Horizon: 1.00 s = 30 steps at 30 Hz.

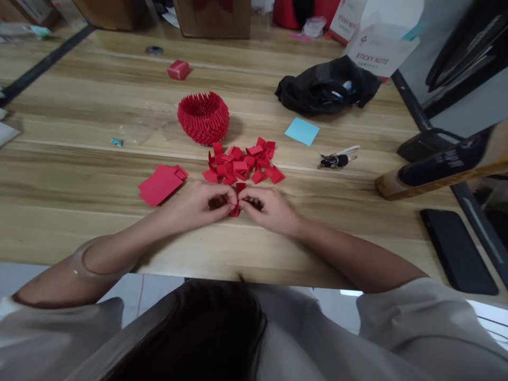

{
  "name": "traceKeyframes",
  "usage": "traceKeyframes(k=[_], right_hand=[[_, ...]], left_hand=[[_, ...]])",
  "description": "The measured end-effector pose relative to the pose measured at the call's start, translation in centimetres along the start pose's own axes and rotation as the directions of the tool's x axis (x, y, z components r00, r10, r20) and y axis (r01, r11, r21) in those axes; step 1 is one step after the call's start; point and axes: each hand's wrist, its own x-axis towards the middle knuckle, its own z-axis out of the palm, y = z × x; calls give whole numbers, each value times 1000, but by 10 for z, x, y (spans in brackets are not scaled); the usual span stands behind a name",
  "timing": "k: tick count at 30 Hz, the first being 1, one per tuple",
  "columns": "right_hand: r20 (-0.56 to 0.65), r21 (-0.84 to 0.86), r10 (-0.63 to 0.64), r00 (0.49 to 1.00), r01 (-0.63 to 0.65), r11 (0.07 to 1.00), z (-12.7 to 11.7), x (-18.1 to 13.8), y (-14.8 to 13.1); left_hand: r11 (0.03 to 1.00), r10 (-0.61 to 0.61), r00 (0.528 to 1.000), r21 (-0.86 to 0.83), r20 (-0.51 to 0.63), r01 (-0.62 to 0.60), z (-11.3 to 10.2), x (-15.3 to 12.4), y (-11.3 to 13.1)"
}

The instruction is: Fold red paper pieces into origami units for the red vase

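Between my two hands is a small red paper strip (235,210), its upper end standing out above the fingers. My left hand (202,205) pinches it from the left with thumb and forefinger. From the other side, my right hand (266,208) pinches the same strip. Just beyond the fingertips lies a loose pile of folded red paper pieces (241,165). A stack of flat red paper sheets (159,185) rests left of my left hand. Behind the pile stands a round red bowl built of many folded paper pieces (203,120).
A small red block (178,70) sits further back. To the right are a blue sticky note (302,131), keys (337,160), a black plastic bag (327,87), a bottle (432,166) and a phone (459,251). Cardboard boxes (213,18) line the back.
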Motion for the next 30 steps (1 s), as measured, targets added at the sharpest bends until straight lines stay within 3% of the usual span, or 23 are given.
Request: traceKeyframes(k=[8, 30], right_hand=[[-10, -20, -25, 1000, 24, 999, 1, 0, 2], [27, -8, 8, 1000, -8, 1000, -2, 1, -1]], left_hand=[[993, 27, 1000, 112, 16, -29, -2, 0, 1], [980, 66, 995, 184, 78, -80, -3, 3, -3]])
